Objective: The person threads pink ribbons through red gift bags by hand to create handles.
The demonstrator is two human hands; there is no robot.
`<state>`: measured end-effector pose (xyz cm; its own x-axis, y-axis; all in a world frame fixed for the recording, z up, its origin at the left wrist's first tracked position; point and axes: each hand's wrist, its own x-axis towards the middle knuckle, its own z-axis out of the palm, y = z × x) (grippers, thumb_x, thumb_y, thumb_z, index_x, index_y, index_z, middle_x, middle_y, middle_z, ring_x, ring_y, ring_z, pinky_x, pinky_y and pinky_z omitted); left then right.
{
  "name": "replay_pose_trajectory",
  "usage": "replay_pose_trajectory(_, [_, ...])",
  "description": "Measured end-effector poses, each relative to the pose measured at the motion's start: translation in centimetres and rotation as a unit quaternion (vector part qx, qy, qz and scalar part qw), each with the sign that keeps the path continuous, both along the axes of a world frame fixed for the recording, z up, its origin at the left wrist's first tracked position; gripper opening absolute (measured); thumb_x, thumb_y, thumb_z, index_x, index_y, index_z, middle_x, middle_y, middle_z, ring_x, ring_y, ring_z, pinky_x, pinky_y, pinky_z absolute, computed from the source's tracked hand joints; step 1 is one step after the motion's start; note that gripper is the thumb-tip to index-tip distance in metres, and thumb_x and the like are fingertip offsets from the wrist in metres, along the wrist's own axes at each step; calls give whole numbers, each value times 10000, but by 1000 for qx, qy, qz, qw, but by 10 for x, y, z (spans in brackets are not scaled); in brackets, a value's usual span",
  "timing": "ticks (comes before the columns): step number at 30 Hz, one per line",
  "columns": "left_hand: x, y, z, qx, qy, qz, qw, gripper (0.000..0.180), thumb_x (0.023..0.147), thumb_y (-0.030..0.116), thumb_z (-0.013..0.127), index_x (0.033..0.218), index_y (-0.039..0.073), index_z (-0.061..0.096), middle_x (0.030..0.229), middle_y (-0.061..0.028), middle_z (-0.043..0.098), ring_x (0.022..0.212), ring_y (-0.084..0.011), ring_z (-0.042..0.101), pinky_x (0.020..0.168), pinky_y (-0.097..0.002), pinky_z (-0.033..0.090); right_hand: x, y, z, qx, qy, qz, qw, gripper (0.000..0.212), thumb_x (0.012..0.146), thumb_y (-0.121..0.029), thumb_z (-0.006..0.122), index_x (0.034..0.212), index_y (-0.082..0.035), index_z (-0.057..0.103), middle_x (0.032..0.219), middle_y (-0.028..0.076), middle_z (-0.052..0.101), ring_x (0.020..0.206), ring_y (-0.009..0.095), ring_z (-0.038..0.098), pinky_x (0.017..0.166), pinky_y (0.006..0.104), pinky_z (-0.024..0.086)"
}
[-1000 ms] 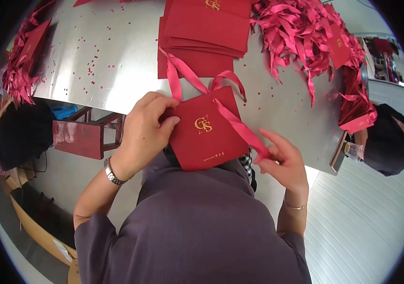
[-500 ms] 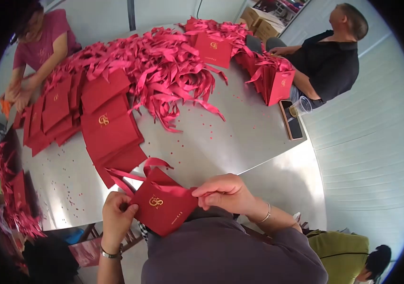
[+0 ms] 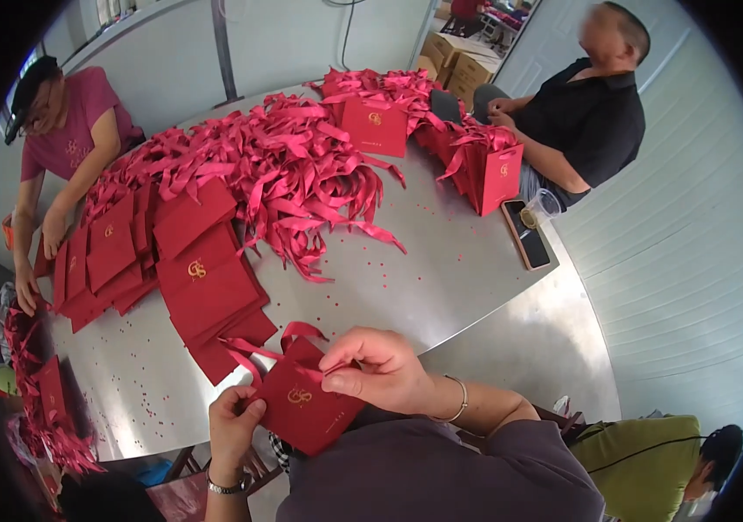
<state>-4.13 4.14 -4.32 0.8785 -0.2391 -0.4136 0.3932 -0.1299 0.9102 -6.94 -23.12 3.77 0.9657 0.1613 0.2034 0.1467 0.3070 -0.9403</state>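
Note:
A small red paper gift bag point(image 3: 306, 419) with a gold emblem lies tilted in front of me, near the table's front edge. My left hand point(image 3: 235, 426) grips its left side between thumb and fingers. A loose ribbon handle point(image 3: 303, 330) stands up from the bag's top left. Over the bag's upper right, my right hand point(image 3: 380, 370) is closed in a pinch on a red ribbon point(image 3: 335, 369). The bag's right part is partly hidden behind that hand.
Red bags point(image 3: 210, 287) lie in overlapping stacks at left, beside a heap of ribbon handles point(image 3: 302, 165). More bags point(image 3: 500, 178) stand at right by a phone point(image 3: 525, 235) and plastic cup point(image 3: 544, 207). Two people sit across the table; another, in green, is behind at right.
My right hand has moved left over the bag, with the ribbon no longer drawn out to the right. The left hand keeps its grip. The person at far left has parted their hands.

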Motion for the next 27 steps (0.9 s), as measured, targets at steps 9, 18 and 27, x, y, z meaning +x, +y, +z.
replay_pose_trajectory(9, [29,-20,7,104,-134,-82,982,196,801,65,692,977,-14,659,823,-99,669,748,-160,619,693,-293,498,19,40,-25,-335,-51,79,938,119,826,-28,707,934,-32,657,906,107,680,773,209,659,662,296,516])
replay_pose_trajectory(18, [23,-10,13,72,-40,-80,993,165,837,-31,665,999,-32,635,853,1,625,792,-61,559,716,-236,485,19,64,-68,-417,-105,5,903,145,872,-33,633,1011,-53,673,820,115,640,739,297,642,665,362,515])
replay_pose_trajectory(27, [22,-7,11,98,-98,-119,983,101,838,-38,634,938,-35,619,818,-24,596,731,-78,523,665,-251,460,16,65,-74,-407,-47,4,912,112,848,-42,697,946,-7,655,850,106,689,732,200,661,657,301,524])
